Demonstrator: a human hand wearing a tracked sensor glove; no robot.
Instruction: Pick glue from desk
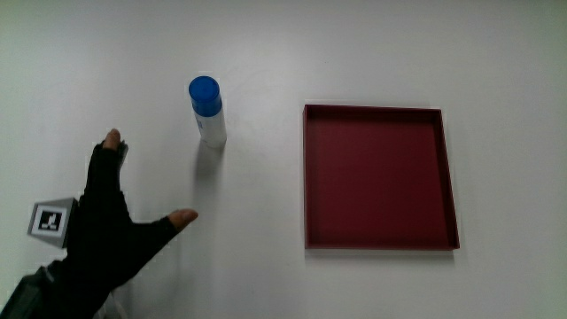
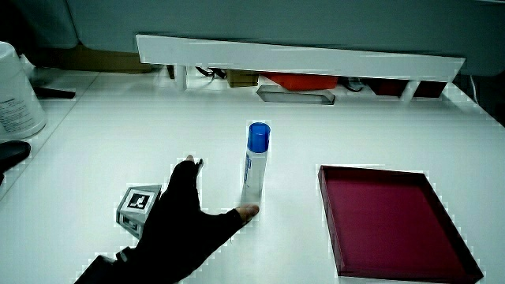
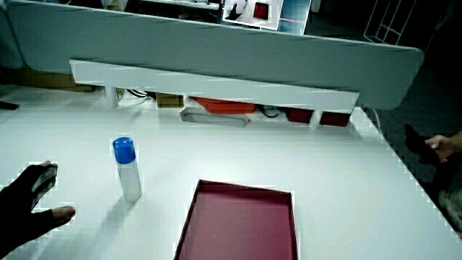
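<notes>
The glue [image 1: 207,109] is a white stick with a blue cap, standing upright on the white table; both side views show it too [image 2: 255,164] [image 3: 127,168]. The hand [image 1: 113,223] in its black glove hovers low over the table, nearer to the person than the glue, with a gap between them. Its fingers are spread and hold nothing, the thumb pointing toward the dark red tray. A side view shows the hand [image 2: 183,221] just short of the glue's base. Another side view catches only the fingers [image 3: 29,199].
A shallow dark red tray [image 1: 447,177] lies beside the glue, seen in both side views [image 2: 442,213] [image 3: 188,224]. A white bottle [image 2: 16,93] stands at the table's edge. A low white partition [image 2: 300,57] borders the table.
</notes>
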